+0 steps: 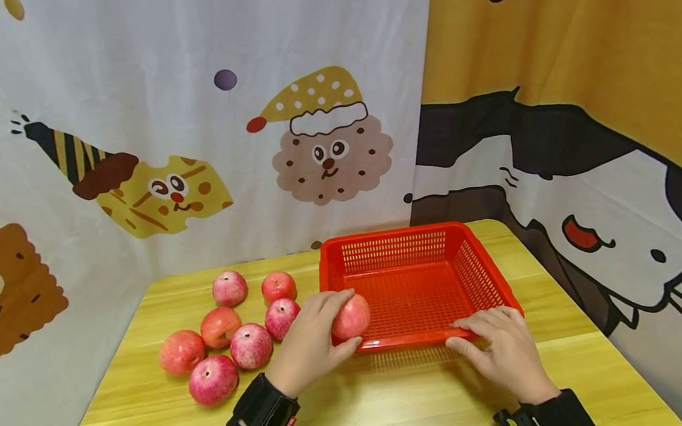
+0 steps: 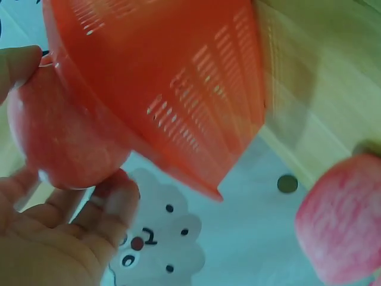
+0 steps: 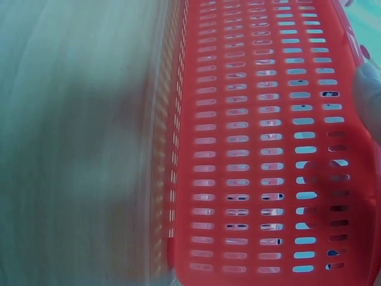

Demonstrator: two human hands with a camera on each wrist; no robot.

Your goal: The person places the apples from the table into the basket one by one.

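1. Pinkish-red skin covers the round, smooth apple (image 1: 352, 316) that the person's left hand (image 1: 309, 342) holds, fingers and thumb spread about as wide as the fruit and curved around it. It is at the near-left corner of the rectangular red plastic basket with slotted walls (image 1: 407, 293); whether it touches the rim, I cannot tell.
2. On the right part of the basket's near rim, the right hand (image 1: 498, 350) grips the edge, thumb outside and fingers over the top.
3. Black sleeves (image 1: 265, 403) with dark wrist bands reach in from the near side of the basket.
4. Left of the basket, seven round, pink-to-red apples (image 1: 251, 345) sit in a loose cluster, several close together.
5. Under the basket is the pale yellow wood-grain desk (image 1: 388, 402).
6. Behind the basket hangs a white fabric curtain with cartoon prints (image 1: 163, 87); to its right, a yellow, black and white cartoon fabric (image 1: 483, 41).
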